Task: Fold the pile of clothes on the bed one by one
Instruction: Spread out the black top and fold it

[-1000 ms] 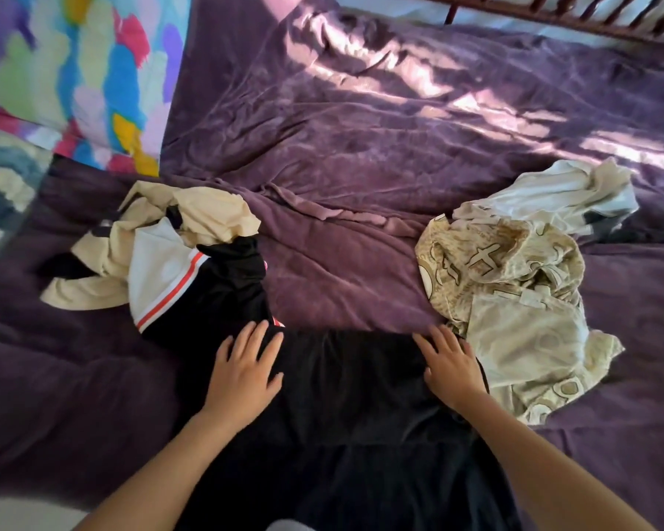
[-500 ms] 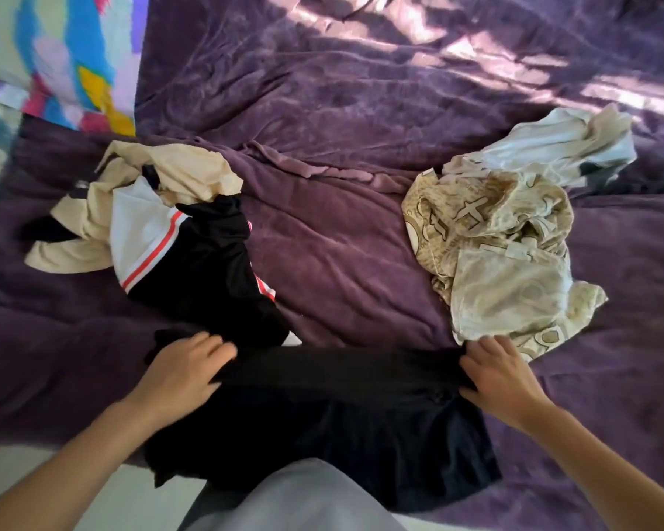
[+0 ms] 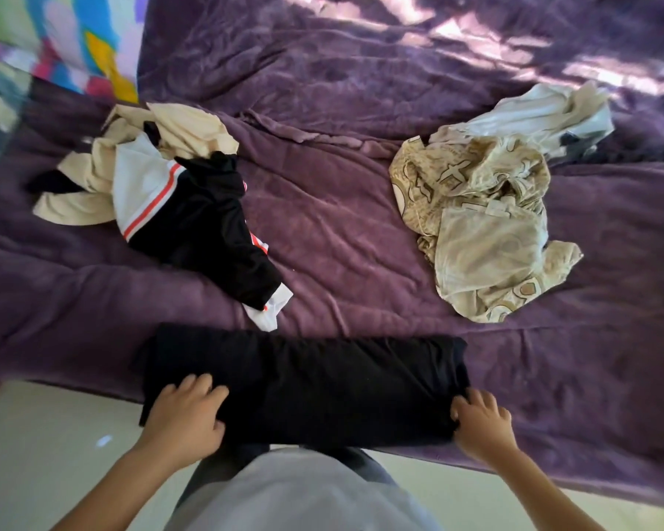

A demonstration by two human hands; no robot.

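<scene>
Two-handed, holding a folded black garment (image 3: 315,381) flat at the near edge of the purple blanket (image 3: 342,231), lengthwise from left to right. Gripping its right end with the right hand (image 3: 480,421), fingers curled tight over the edge of the fold. Setting the left hand (image 3: 186,417) on top of its left end, fingers bent down onto the cloth, thumb alongside; unable to confirm any pinching of cloth there. Holding both forearms bare and angled inward toward the garment. Standing close against that edge, grey top (image 3: 296,492) showing at the bottom of the view, just below the garment.

Recording two unfolded heaps farther back on the blanket, well apart from each other. Noting at left a cream garment (image 3: 185,128) lying crumpled and, touching it, a black striped garment (image 3: 192,220) with a white panel and orange stripes, its white cuff reaching to just beside the far edge of the folded garment. Noting at right a beige patterned garment (image 3: 476,208), crumpled, with a pale white garment (image 3: 533,116) bunched against its far side. Observing a multicoloured pillow (image 3: 54,36) at the far left corner, blurred. Seeing pale floor (image 3: 35,454) under the left forearm, beside the hanging blanket edge. Marking patches of sunlight across the far blanket.
</scene>
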